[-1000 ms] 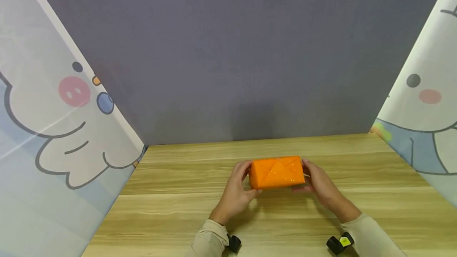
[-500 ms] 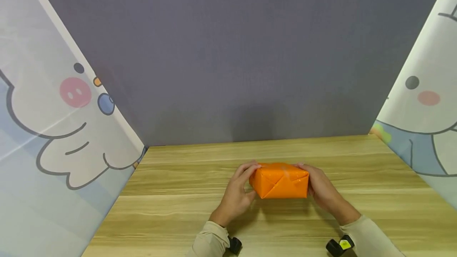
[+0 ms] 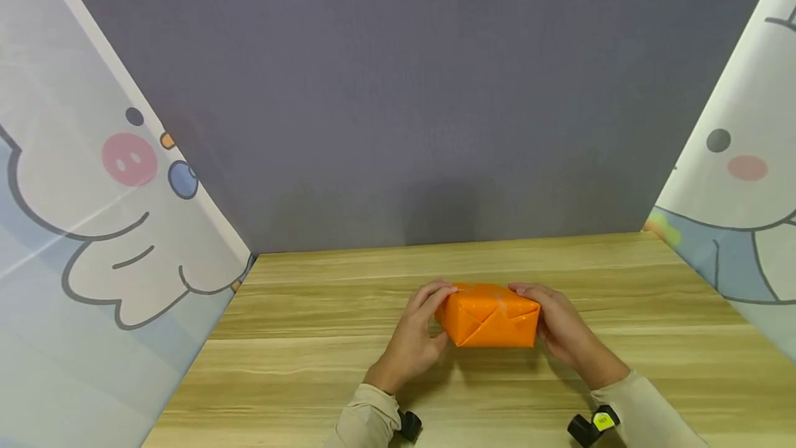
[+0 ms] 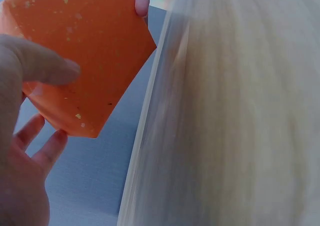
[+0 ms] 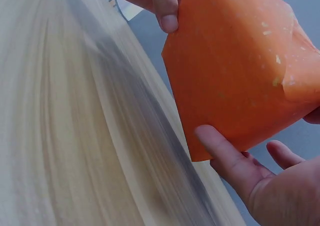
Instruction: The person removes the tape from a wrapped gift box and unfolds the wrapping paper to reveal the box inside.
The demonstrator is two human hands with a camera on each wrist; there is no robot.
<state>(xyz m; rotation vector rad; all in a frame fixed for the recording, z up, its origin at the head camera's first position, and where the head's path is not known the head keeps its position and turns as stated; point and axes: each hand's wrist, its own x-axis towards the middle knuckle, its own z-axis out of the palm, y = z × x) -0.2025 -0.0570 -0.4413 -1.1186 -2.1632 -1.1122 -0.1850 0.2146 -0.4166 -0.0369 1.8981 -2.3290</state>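
A box-shaped package in shiny orange wrapping paper (image 3: 497, 327) is held between both hands over the table, its folded end facing me. My left hand (image 3: 412, 341) grips its left side, with fingers over the top edge and thumb lower down. In the left wrist view that thumb lies against the gold-flecked orange paper (image 4: 100, 60), while two fingertips touch the bottom corner. My right hand (image 3: 564, 330) holds the right side, fingertips on the top edge. From the right wrist, one finger is seen along the package's lower edge (image 5: 230, 80). The package's underside is hidden in the head view.
The wood-grain table (image 3: 298, 379) runs back to a grey panel (image 3: 417, 102). Printed cartoon panels stand at the left (image 3: 93, 192) and right (image 3: 746, 240). A small black wrist device (image 3: 408, 426) is strapped at each sleeve.
The package has been turned between the hands, so its folded end now faces me and sits slightly nearer. My right hand has shifted from beside its end to gripping the right side.
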